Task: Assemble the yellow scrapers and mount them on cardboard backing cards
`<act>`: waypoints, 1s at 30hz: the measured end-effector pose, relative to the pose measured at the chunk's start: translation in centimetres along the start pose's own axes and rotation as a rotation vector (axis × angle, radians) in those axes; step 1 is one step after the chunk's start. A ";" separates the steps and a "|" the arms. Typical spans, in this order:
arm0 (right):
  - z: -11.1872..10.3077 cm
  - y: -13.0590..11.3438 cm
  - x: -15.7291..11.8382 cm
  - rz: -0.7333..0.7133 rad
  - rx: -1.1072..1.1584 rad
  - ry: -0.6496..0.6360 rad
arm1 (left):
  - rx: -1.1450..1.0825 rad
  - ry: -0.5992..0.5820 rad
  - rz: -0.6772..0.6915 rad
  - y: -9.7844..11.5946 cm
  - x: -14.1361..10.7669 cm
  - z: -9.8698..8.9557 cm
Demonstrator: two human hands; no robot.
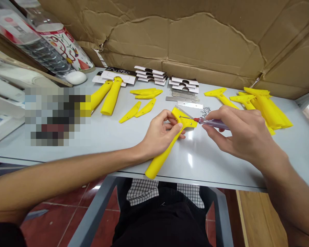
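Observation:
My left hand (161, 132) is closed around the neck of a yellow plastic scraper (162, 156), its handle slanting down toward the table's front edge. Small screws sit in the scraper's wide head. In my right hand (239, 132) is a screwdriver (212, 123) with a see-through purplish handle and a red collar. Its thin shaft points left across the scraper head, the tip at the left screw. Just beyond the head lie a small pile of loose screws (205, 111) and several flat metal blades (185, 99). My right fingertips are wrapped around the screwdriver handle, partly hidden.
Loose yellow head pieces (145, 108) lie left of the blades, near folded cards (150, 75). More yellow handles (270, 106) are heaped at right. Carded scrapers (109, 99) lie at left, beside a blurred patch. Bottles (64, 44) and a cardboard wall (195, 41) border the table.

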State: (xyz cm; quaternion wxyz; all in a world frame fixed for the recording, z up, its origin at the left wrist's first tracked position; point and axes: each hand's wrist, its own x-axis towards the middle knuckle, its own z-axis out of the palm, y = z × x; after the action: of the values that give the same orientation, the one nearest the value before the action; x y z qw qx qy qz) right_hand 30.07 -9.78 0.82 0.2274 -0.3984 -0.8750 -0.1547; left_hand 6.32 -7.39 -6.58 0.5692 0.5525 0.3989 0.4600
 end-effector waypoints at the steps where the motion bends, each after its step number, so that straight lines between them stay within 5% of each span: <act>1: -0.1 0.0 0.0 0.006 -0.006 -0.011 | -0.001 0.004 -0.003 0.0 0.0 0.0; 20: -0.1 -0.1 0.3 -0.117 0.054 0.042 | 0.016 -0.003 -0.005 0.1 -0.1 0.0; 30: 0.0 0.0 0.1 0.012 -0.004 0.009 | 0.046 -0.028 -0.004 0.0 -0.2 -0.2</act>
State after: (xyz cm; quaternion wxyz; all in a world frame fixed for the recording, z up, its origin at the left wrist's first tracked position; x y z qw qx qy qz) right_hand 30.03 -9.72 0.91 0.2314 -0.4034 -0.8713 -0.1567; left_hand 6.13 -7.51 -6.57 0.5629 0.5711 0.4024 0.4417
